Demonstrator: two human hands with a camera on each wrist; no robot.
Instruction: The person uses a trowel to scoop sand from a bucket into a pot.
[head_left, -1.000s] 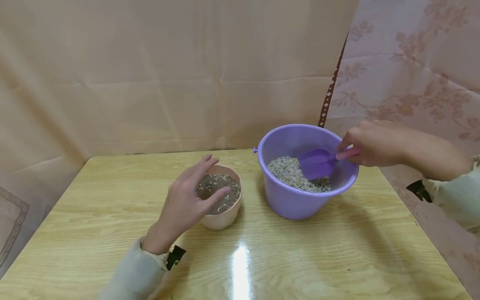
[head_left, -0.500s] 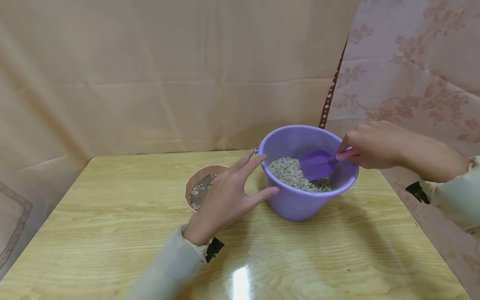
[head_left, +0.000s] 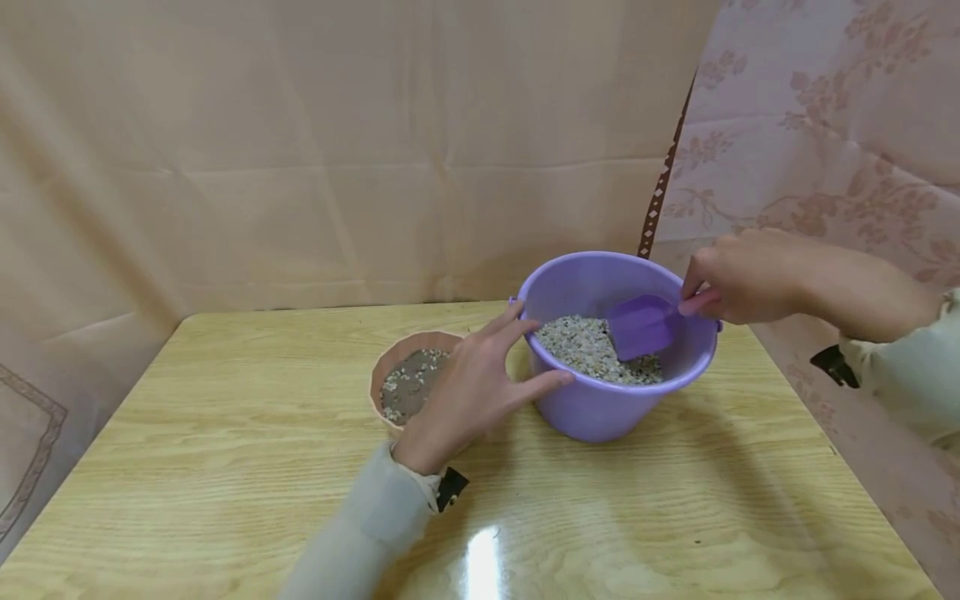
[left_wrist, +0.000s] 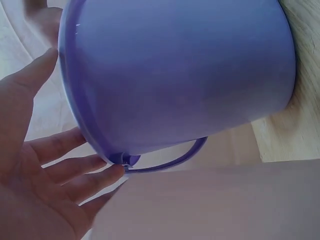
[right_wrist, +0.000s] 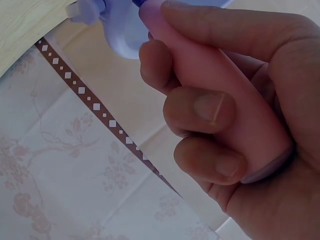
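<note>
A purple bucket (head_left: 600, 400) holding pale gravel (head_left: 581, 346) stands on the wooden table (head_left: 225, 433) right of centre. My right hand (head_left: 738, 279) grips the pink handle (right_wrist: 215, 100) of a purple scoop (head_left: 639, 327), whose blade rests in the gravel. My left hand (head_left: 480, 383) has spread, straight fingers touching the bucket's left wall (left_wrist: 190, 75). Behind that hand sits a small pink pot (head_left: 397, 367) filled with soil and some gravel. The left wrist view shows the bucket's side and its hanging handle (left_wrist: 170, 160).
Beige cloth hangs behind the table, and a floral pink cloth (head_left: 825, 125) hangs on the right. The table's right edge runs close beside the bucket. A bright glare spot (head_left: 483, 558) lies on the front of the table.
My left hand left the pink pot and moved right until its fingers reached the bucket's side. My right hand lifted slightly, tilting the scoop's blade in the gravel.
</note>
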